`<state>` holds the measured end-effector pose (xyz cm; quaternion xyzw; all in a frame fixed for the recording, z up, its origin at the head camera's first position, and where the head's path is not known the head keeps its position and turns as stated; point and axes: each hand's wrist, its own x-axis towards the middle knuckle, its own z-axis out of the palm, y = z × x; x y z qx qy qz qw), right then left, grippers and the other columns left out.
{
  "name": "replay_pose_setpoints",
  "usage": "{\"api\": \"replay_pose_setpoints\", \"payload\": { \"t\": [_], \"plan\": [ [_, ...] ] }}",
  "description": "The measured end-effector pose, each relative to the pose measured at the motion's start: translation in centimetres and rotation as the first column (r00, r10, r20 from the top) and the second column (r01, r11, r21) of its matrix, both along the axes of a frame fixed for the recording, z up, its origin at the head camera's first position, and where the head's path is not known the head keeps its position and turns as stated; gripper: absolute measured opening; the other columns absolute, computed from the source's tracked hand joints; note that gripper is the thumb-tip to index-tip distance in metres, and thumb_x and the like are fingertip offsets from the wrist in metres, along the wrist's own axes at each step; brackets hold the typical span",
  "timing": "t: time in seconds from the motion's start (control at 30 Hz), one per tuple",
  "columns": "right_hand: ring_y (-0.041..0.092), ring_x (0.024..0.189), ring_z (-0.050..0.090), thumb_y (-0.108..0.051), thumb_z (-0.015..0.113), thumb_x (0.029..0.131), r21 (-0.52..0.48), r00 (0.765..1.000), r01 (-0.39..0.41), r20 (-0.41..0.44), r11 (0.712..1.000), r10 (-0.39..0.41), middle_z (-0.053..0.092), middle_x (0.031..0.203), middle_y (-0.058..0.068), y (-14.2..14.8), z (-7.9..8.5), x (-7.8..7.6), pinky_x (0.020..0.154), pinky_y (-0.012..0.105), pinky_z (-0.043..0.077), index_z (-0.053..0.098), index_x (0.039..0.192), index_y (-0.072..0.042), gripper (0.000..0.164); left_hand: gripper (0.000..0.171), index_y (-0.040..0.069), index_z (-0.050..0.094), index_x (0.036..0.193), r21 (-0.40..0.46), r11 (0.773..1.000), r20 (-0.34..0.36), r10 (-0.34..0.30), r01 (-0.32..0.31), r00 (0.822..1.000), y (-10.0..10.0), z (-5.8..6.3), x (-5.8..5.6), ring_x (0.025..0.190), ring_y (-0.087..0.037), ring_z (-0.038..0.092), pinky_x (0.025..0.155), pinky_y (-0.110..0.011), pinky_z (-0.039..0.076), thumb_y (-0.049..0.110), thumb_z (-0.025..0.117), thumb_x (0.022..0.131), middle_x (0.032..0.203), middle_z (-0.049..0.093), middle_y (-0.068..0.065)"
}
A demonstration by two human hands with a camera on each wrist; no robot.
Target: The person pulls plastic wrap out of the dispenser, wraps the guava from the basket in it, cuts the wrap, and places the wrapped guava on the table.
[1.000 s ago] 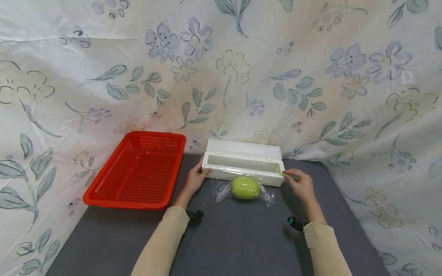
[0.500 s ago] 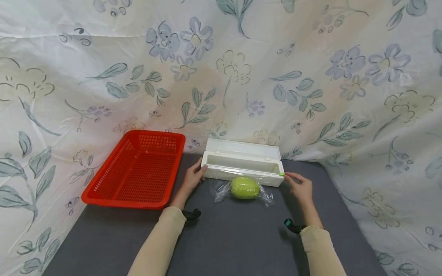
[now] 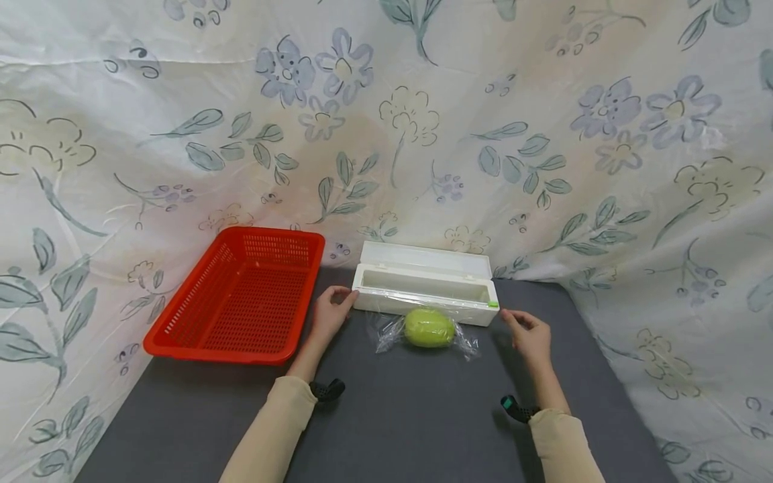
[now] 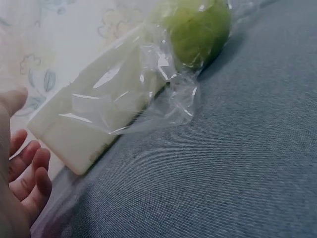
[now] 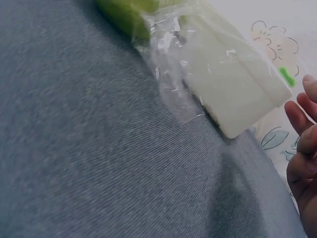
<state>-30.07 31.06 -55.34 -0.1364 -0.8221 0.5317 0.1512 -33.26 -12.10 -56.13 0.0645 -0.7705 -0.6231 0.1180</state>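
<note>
A long white box (image 3: 386,304), apparently a cling film dispenser, stands at the back of the table with its lid (image 3: 425,258) raised. A small green slider (image 3: 492,304) sits at its right end. Against its front lies a green oval fruit (image 3: 429,328) wrapped in clear plastic film (image 3: 390,334), which runs up onto the box. My left hand (image 3: 331,312) is beside the box's left end, fingers loosely bent; the left wrist view shows its fingers (image 4: 30,186) holding nothing. My right hand (image 3: 531,337) is just off the right end, its fingers (image 5: 297,118) relaxed and holding nothing.
A red perforated plastic basket (image 3: 302,302) stands left of the box. Grey cloth (image 3: 417,416) covers the table. A flowered curtain (image 3: 386,154) hangs close behind the box and along the sides.
My left hand has drawn back to the left from the box's end. My right hand has come away from the green slider, slightly down and right. Box and fruit stay put.
</note>
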Motion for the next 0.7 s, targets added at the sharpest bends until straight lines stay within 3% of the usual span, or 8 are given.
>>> {"api": "replay_pose_setpoints", "payload": {
  "t": [0.13,0.23,0.5,0.7],
  "plan": [
    [0.010,0.044,0.047,-0.047,0.075,0.099,0.068,0.999,-0.019,0.039,0.998,0.016,0.077,0.100,0.013,-0.1,-0.1,0.5,0.044,0.027,0.041,0.080,0.110,-0.003,0.045,0.032,0.005,0.078,0.108,-0.054,0.999,0.004,0.004,-0.004,1.000,0.0,0.0,0.8,0.053,-0.010,0.057,0.054,-0.023,0.048,0.032,0.084,0.094,0.100,0.075,-0.014],
    [0.011,0.045,0.049,-0.045,0.077,0.098,0.096,0.999,-0.023,0.051,0.995,0.018,0.076,0.102,0.016,-0.3,-0.2,0.7,0.045,0.027,0.042,0.080,0.113,-0.003,0.045,0.032,0.006,0.081,0.109,-0.095,0.995,0.008,-0.013,0.014,1.000,0.1,0.0,1.2,0.049,-0.010,0.054,0.051,-0.024,0.048,0.034,0.084,0.093,0.101,0.078,-0.012],
    [0.011,0.047,0.052,-0.047,0.083,0.092,0.076,0.993,-0.066,0.107,0.995,0.058,0.077,0.105,0.008,-1.1,-0.5,0.5,0.048,0.028,0.046,0.079,0.123,-0.007,0.051,0.033,0.011,0.084,0.113,-0.078,0.995,0.025,-0.064,0.066,0.998,1.0,0.1,1.4,0.048,-0.012,0.052,0.049,-0.026,0.045,0.034,0.088,0.089,0.102,0.081,-0.009],
    [0.009,0.045,0.048,-0.042,0.086,0.091,0.002,0.991,-0.068,0.117,0.998,0.068,0.074,0.089,-0.003,-2.1,-0.7,0.0,0.046,0.027,0.044,0.079,0.121,-0.004,0.049,0.033,0.012,0.085,0.107,-0.089,0.995,0.032,-0.045,0.048,0.998,1.9,-0.1,0.9,0.046,-0.010,0.052,0.047,-0.026,0.044,0.038,0.090,0.086,0.081,0.077,-0.005]
  ]
}}
